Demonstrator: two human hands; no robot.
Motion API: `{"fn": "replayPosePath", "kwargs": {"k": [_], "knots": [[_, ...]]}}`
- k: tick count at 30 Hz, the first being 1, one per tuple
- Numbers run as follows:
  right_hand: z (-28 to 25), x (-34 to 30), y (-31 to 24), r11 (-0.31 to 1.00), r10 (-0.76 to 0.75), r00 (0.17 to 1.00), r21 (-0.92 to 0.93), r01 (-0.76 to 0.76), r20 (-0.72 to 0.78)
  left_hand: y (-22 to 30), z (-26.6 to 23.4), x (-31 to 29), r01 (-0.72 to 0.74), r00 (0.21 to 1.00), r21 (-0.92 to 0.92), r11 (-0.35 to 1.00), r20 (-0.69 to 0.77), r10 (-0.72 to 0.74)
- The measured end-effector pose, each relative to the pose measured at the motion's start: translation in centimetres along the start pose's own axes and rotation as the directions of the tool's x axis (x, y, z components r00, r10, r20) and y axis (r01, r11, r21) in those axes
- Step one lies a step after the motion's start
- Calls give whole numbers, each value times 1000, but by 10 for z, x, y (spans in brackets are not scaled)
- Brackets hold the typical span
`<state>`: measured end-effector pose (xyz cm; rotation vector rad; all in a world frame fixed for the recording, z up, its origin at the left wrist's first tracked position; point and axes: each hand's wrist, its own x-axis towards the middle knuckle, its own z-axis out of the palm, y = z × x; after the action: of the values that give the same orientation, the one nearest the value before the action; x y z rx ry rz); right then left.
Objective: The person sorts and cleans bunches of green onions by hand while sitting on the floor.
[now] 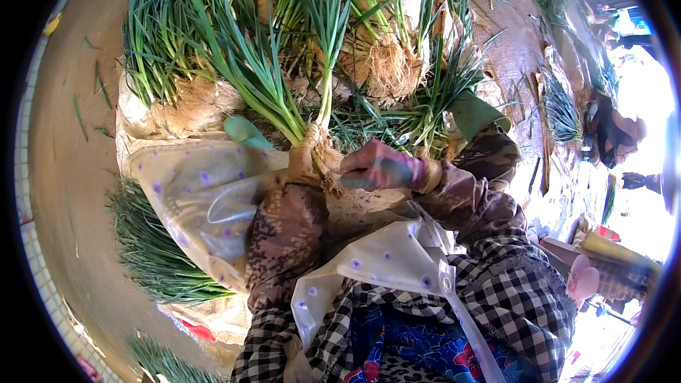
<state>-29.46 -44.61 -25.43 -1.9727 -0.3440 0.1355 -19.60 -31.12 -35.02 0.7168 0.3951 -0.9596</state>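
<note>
My left hand (306,143) is wrapped round the pale lower stems of a bunch of green onion-like plants (273,103). Their long flat leaves fan out away from me, and stringy roots (328,156) hang on the near side of the grip. At those roots, my gloved right hand (379,167), pinkish and green, has its fingers curled in; whatever lies between the fingertips is mostly hidden. A larger heap of the same plants (167,42) lies at the far left. Another bunch with thick tan roots (390,67) rests just beyond my hands.
A clear plastic apron with purple dots (206,191) covers my lap and spreads left. More plants (159,241) are piled beside it. Loose leaves (369,124) litter the ground ahead. Further plant bundles (560,106) and a pink object (583,280) show at the right.
</note>
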Motion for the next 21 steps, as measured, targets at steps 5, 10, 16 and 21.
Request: {"fn": "replayPosePath", "kwargs": {"k": [5, 10, 16, 21], "knots": [[-15, -38, 64, 846, 532, 846, 61, -529, -44, 5, 12, -13, 20, 999, 52, 998, 27, -21], [-52, 25, 64, 525, 768, 551, 815, -247, -327, -9, -4, -8, 27, 996, 71, 997, 81, -33], [-69, 72, 97, 516, 806, 472, 814, -267, -357, -24, -9, -7, -11, 978, 165, 986, 206, -24], [10, 41, 111, 407, 772, 474, -243, -881, -423, -11, -12, -7, -47, 985, 266, 963, -150, 89]]}}
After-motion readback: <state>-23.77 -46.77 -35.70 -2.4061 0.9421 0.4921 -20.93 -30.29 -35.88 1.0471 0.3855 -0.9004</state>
